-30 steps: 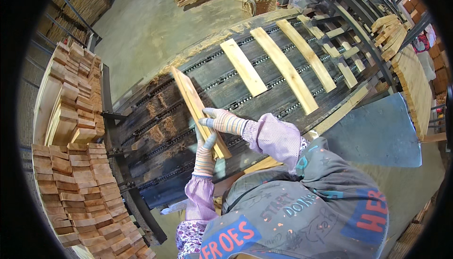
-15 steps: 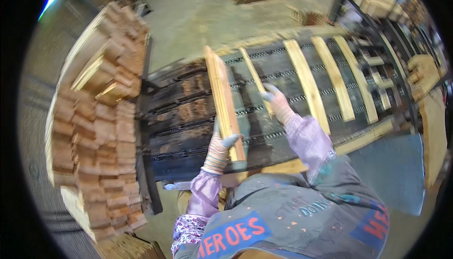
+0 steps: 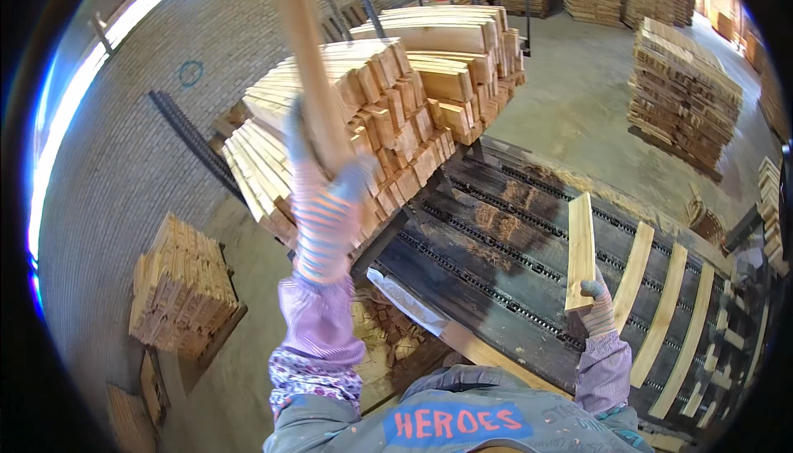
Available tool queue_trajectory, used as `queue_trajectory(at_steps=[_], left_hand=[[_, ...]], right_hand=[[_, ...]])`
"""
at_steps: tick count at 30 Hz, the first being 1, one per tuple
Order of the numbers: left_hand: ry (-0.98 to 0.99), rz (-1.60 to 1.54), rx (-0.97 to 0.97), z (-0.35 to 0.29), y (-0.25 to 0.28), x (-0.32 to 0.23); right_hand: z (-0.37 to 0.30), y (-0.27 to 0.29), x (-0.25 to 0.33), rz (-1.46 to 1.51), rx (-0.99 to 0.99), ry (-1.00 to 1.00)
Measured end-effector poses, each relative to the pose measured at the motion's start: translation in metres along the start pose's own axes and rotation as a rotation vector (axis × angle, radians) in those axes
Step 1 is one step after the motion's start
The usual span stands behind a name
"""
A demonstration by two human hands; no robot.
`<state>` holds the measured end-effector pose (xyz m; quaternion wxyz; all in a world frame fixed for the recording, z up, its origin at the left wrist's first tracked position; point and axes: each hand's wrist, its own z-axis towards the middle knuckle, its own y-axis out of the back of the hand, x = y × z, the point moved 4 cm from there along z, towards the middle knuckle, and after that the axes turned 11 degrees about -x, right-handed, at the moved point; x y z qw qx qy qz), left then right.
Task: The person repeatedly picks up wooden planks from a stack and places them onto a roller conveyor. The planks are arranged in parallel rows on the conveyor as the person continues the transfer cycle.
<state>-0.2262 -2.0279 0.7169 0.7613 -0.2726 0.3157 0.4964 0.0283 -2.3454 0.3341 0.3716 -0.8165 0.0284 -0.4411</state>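
Observation:
My left hand [image 3: 322,213], in a striped knit glove with blue-grey fingertips, is raised and closed round a long wooden board [image 3: 306,65]. Motion blurs this board, which points up and away in front of a big stack of boards. At the lower right, my right hand [image 3: 600,311] grips the near end of another pale wooden board [image 3: 581,246], thumb on top. That board lies lengthwise away from me over the dark chain conveyor [image 3: 487,263]; I cannot tell whether it touches the chains. Several separate boards [image 3: 663,314] lie spaced out on the conveyor to its right.
The big stack of boards [image 3: 392,135] stands beside the conveyor's left end. A smaller wood stack [image 3: 182,288] sits on the floor at left, another [image 3: 684,90] at far right. Wood offcuts [image 3: 384,337] lie below the conveyor's near edge. A brick wall [image 3: 157,123] rises behind.
The view has swung left. My left hand has gone from over the conveyor up to the stack, holding a board. My right hand, earlier at a narrow slat, now grips a board's near end.

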Motion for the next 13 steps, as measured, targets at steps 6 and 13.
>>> queue_trajectory(at_steps=[6,13], left_hand=[[-0.123,0.634,-0.451,0.1,0.067,-0.019],[0.425,1.091,0.019,0.127,0.097,0.019]], right_hand=[[0.012,-0.033,0.045,-0.076,0.174,0.067],[0.008,-0.072,0.098,-0.138,0.39,0.1]])
